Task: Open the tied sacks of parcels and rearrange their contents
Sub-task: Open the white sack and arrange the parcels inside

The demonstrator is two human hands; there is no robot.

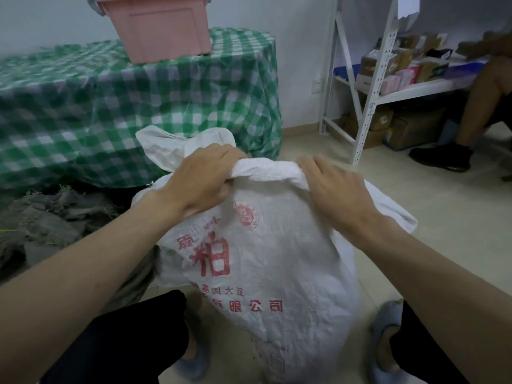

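A full white woven sack [266, 273] with red printed characters stands on the floor between my knees. Its top is twisted into a thick knot [266, 170]. My left hand [202, 178] grips the left side of that knot, fingers curled round the cloth. On the knot's right side, my right hand [332, 189] holds the twisted fabric with its fingers wrapped over it. A loose flap of the sack's mouth [177, 145] sticks up behind my left hand. The sack's contents are hidden.
A table under a green checked cloth [110, 106] stands behind the sack, bearing a pink plastic bin [160, 29]. Grey crumpled sacks [50, 217] lie at the left. A white metal shelf [374, 87] with parcels stands at the right, with a seated person's leg [476, 115] beside it.
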